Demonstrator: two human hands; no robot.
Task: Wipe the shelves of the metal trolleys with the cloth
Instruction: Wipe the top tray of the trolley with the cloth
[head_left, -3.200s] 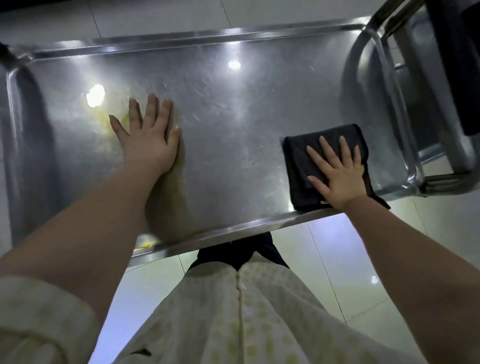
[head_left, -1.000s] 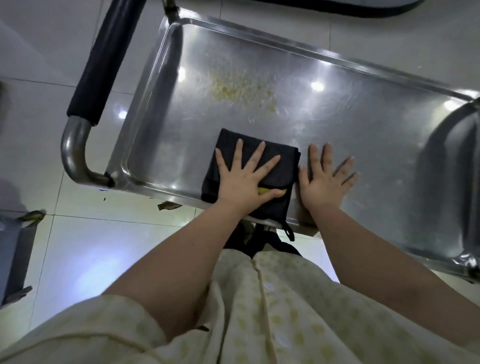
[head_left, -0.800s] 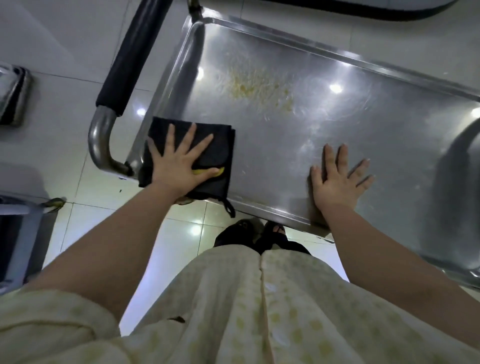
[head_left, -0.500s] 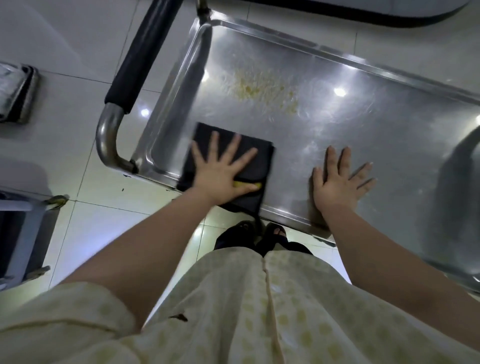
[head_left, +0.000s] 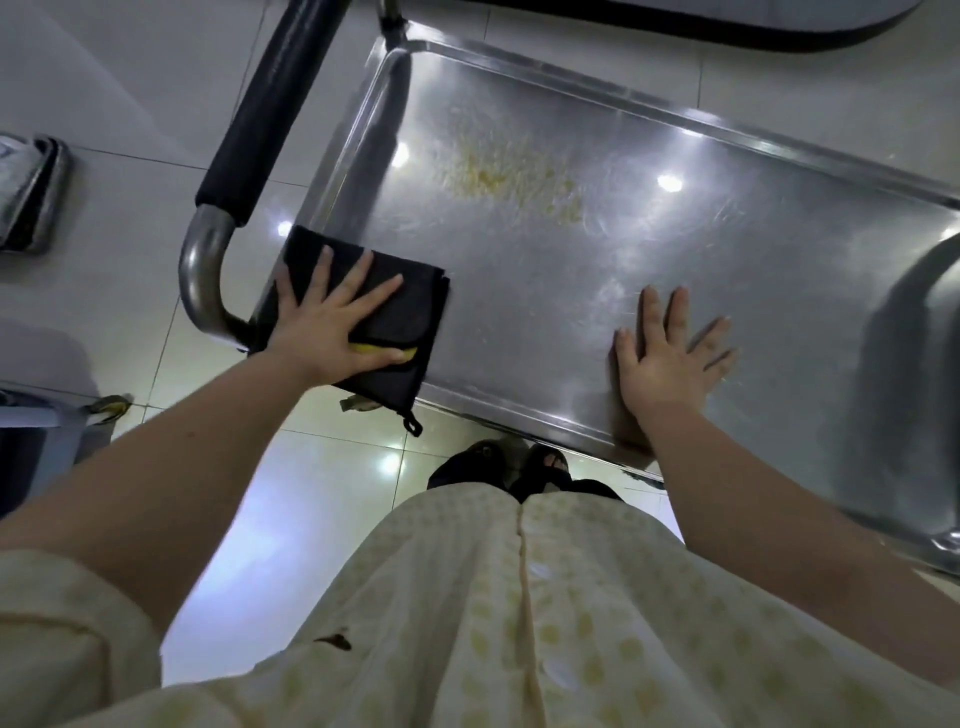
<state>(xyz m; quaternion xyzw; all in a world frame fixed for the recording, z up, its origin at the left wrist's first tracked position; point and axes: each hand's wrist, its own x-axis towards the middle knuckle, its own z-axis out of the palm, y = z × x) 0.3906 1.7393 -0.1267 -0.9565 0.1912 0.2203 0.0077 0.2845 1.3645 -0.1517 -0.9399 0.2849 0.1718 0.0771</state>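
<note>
While on shelf (head_left: 571, 291), cloth (head_left: 418, 306) beneath left hand (head_left: 327, 327)

We're prob. in a canteen-type service area: scratched stainless-steel trolley shelf (head_left: 675, 270) w/ black-padded handle (head_left: 270, 104), glossy pale floor tiles (head_left: 130, 62), 2nd steel shelf (head_left: 31, 192).

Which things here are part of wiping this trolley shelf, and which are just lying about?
Job: cloth, left hand pressing it, trolley shelf, yellow stain, right hand flat on the shelf.
Lying about: metal tray far left, grey frame lower left.
</note>
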